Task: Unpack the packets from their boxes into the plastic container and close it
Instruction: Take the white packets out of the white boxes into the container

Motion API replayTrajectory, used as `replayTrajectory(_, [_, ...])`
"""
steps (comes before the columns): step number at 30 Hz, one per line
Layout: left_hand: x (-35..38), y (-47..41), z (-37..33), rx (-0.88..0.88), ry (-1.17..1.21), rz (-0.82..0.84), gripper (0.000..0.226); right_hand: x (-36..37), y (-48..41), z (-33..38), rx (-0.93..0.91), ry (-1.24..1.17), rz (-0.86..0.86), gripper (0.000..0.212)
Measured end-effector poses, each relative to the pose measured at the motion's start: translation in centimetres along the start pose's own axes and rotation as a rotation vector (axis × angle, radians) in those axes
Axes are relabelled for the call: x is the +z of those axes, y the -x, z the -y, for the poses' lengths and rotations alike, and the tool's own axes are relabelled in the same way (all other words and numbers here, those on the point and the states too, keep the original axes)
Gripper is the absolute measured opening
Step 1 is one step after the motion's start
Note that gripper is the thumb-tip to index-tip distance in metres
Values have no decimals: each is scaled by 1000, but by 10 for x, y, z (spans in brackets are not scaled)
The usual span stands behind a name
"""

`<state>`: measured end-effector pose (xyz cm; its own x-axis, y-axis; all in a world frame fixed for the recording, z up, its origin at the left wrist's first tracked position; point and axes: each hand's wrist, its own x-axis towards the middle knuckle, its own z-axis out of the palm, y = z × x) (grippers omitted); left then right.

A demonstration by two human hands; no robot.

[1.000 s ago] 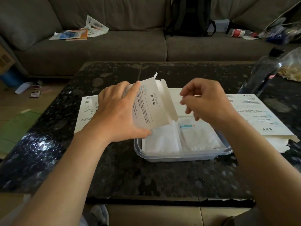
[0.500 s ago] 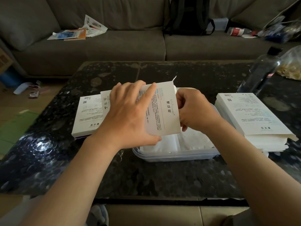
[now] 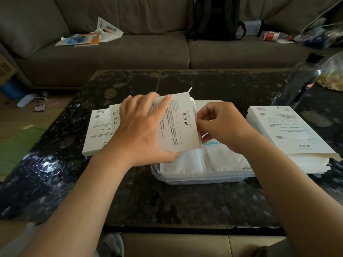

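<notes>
**A:** The right hand (image 3: 220, 127) has closed in since a second ago. It was clear of the flat white printed cardboard box (image 3: 178, 125), and now it is at the box's open end.

**B:** What's the grip?

**A:** Thumb and curled fingers pinch that right edge. I can't tell whether a packet is caught between them. The left hand (image 3: 141, 130) clamps the other side, fingers spread on top and thumb underneath.

**B:** And where's the box?

**A:** It is held tilted just above the clear rectangular plastic container (image 3: 194, 178), which sits open-topped on the black speckled stone desk (image 3: 167, 201). White packets (image 3: 185, 160) lie side by side inside. One white box (image 3: 96, 130) lies to the left and a stack of white boxes (image 3: 289, 134) to the right.
</notes>
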<state>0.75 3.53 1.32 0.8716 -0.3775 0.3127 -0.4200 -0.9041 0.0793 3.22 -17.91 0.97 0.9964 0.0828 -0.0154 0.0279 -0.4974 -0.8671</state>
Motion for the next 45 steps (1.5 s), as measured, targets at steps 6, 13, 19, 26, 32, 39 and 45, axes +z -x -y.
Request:
replayTrajectory(6, [-6, 0, 11, -77, 26, 56, 126, -8, -1, 1, 100, -122, -81, 16])
replayTrajectory(13, [-9, 1, 17, -149, 77, 120, 130, -25, 7, 14, 130, -296, -186, 20])
replayTrajectory(19, [-8, 0, 19, -190, 48, 108, 133, -36, 16, 17, 63, -543, -29, 22])
replayTrajectory(26, [-11, -1, 21, -240, 16, 115, 136, -48, 11, 12, -61, -645, -43, 25])
replayTrajectory(32, [-10, -1, 21, -243, 11, 129, 136, -51, 9, 8, -259, -365, -223, 9])
replayTrajectory(39, [-7, -2, 21, -248, 7, 127, 134, -59, 9, 11, -334, -178, -371, 13])
replayTrajectory(45, [-9, -2, 22, -268, 2, 119, 133, -58, 12, 9, -134, -90, -249, 7])
